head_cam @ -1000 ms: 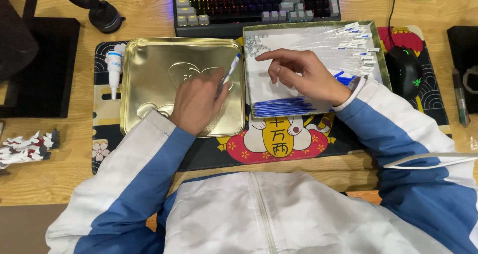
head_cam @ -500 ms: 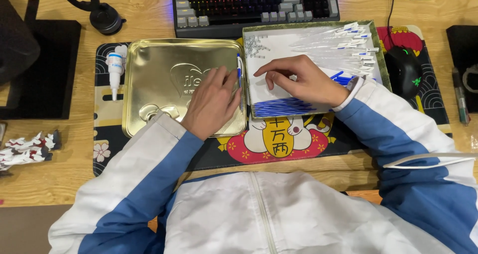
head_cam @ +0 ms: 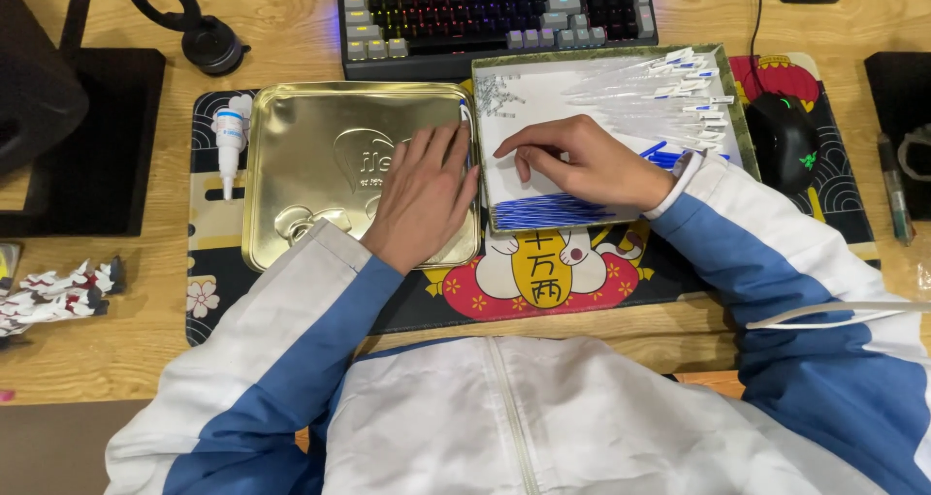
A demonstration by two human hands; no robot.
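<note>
Left hand [head_cam: 424, 196] flat, open, steadying gold tin [head_cam: 320, 156]; right hand [head_cam: 582, 160] curled, fingertips picking inside tray [head_cam: 504, 225], grip undetermined.

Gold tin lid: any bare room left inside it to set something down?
Yes. The gold tin lid is bare left of the left hand, toward the small bottle. The right tray is crowded: right hand, clear packets, blue sticks.

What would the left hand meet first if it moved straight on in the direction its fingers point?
The left hand, flat on the gold metal tray, points up-right. It would probably first meet the tray's raised far rim, then the black backlit keyboard behind it.
</note>
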